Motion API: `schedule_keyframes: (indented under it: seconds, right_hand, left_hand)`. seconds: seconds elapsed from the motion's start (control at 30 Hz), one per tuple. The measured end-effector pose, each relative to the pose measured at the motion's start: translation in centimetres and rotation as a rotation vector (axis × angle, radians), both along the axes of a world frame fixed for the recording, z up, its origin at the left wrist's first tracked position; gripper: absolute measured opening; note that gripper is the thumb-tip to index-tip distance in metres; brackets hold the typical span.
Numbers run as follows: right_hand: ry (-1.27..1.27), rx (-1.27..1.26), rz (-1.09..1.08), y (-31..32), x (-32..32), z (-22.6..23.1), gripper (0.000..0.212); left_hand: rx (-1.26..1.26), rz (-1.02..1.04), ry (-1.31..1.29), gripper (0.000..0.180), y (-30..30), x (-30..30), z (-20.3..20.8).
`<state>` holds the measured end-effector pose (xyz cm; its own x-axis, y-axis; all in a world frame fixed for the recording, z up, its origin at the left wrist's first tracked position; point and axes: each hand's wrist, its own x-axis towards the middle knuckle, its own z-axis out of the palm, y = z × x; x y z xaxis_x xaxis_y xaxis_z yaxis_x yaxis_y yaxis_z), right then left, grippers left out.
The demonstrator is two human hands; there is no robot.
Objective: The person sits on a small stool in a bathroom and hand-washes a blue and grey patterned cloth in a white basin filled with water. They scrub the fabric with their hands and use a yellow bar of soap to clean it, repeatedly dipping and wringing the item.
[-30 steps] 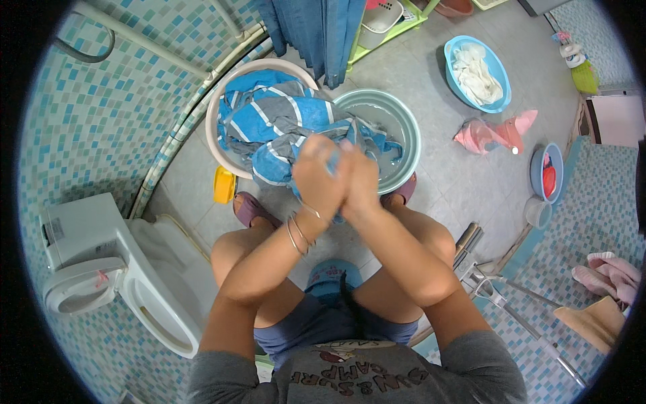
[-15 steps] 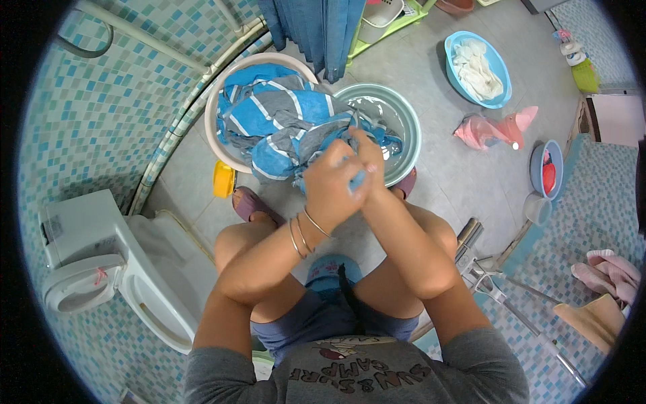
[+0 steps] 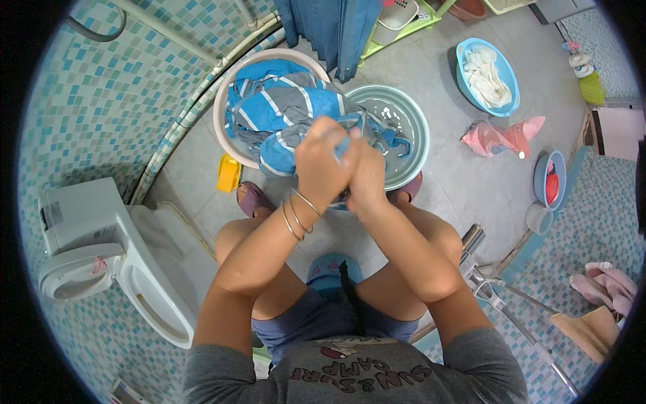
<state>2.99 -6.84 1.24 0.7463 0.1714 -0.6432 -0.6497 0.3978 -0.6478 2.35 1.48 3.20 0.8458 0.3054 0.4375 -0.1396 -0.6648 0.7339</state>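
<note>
A large blue and grey striped cloth (image 3: 296, 101) with white lines is heaped in a cream-pink basin (image 3: 221, 128). Part of it trails over into a pale green basin (image 3: 425, 138) that holds water. My left hand (image 3: 319, 161), with thin bangles at the wrist, is closed around a bunched part of this cloth above the rims. Close against it, my right hand (image 3: 367, 175) grips the same bunch. Blue fabric shows between the fingers, which are slightly blurred. The fingertips are mostly hidden from view.
A yellow scoop (image 3: 229, 173) lies beside the cream-pink basin. At the far right stands a blue basin (image 3: 514, 94) with white cloth, near a pink plastic bag (image 3: 494, 138). A toilet (image 3: 151, 296) is at my left, a mop (image 3: 515, 320) at my right. A blue curtain (image 3: 330, 37) hangs beyond the basins.
Both hands have shifted slightly left, and their grip on the bunched cloth has turned. The whole view has moved a little, with the basins now slightly farther right.
</note>
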Motion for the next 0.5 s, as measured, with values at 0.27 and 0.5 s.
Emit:
schedule_keyframes:
  seconds: [0.27,0.5]
  right_hand:
    - [-0.429,-0.593,0.41,-2.1,2.2,1.1,0.034]
    - [-0.037,-0.103,0.136,0.2,0.2,1.6,0.032]
  left_hand:
    - [-0.031,-0.289,0.017,0.017,-2.0,-2.9,1.3]
    - [-0.064,0.022,0.005,0.018,0.6,0.0,-1.0]
